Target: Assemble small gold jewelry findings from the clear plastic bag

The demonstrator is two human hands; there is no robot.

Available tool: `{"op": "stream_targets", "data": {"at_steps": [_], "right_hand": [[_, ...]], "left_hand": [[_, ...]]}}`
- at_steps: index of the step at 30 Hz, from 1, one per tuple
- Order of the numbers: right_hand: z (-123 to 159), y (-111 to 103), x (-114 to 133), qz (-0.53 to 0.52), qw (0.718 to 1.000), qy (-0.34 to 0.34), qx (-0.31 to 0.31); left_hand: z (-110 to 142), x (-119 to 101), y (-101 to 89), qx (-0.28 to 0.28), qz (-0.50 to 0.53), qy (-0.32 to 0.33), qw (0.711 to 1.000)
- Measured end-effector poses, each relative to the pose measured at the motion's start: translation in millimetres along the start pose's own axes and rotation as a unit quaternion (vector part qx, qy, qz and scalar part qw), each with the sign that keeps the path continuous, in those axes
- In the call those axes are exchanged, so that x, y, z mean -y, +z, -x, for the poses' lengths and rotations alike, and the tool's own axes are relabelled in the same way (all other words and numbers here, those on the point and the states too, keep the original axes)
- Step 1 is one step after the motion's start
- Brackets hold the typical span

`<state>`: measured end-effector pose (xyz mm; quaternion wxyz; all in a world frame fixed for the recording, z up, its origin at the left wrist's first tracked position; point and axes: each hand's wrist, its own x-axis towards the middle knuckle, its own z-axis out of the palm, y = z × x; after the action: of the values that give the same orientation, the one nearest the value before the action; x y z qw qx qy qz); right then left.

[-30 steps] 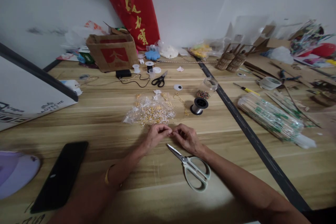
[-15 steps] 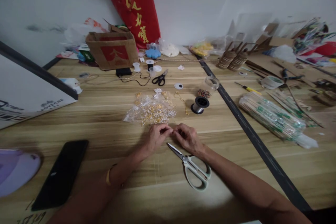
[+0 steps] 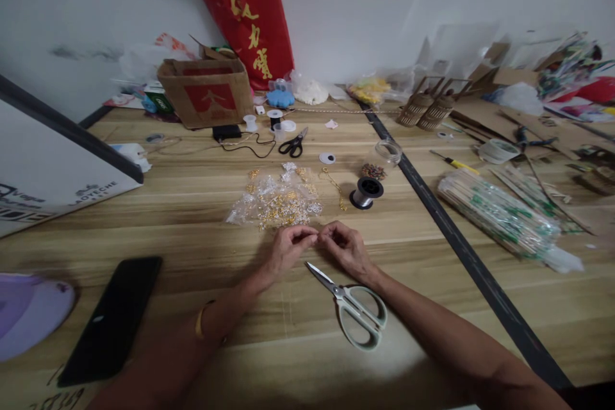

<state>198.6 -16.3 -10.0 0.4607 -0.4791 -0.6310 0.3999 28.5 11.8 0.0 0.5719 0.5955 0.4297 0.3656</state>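
Observation:
My left hand [image 3: 289, 247] and my right hand [image 3: 346, 247] meet fingertip to fingertip over the wooden table, each closed in a pinch. Whatever lies between the fingertips is too small to make out. Just beyond them is a clear plastic bag [image 3: 245, 205] with many small gold and silver charms [image 3: 288, 202] on and around it. Light green-handled scissors [image 3: 353, 307] lie with blades apart, beside my right wrist. Behind that hand stands a black spool [image 3: 366, 192] of clear or silvery line, and a thin gold chain [image 3: 335, 187] lies left of it.
A jar of beads [image 3: 375, 170] lies behind the spool. Black scissors [image 3: 293, 143] rest farther back. A dark phone [image 3: 113, 317] is at left, below a white box [image 3: 57, 166]. On the right lies a plastic-wrapped bundle of sticks [image 3: 497, 211]. A brown paper bag [image 3: 206, 93] stands behind.
My right hand has shifted slightly, its fingers lifting a little at the knuckles. The left hand keeps its pinch in nearly the same place.

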Motion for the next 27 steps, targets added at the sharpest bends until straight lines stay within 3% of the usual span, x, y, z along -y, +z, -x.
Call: {"op": "stream_targets", "data": {"at_steps": [11,27], "right_hand": [[0,4,8,-0.114,0.992,0.045,-0.009],[0,7,13,-0.167,0.982,0.088,-0.006]], "left_hand": [[-2,3,1.8,-0.006,0.077,-0.048,0.996],[-1,1,2.0,-0.026,0.058,-0.026,0.998]]}}
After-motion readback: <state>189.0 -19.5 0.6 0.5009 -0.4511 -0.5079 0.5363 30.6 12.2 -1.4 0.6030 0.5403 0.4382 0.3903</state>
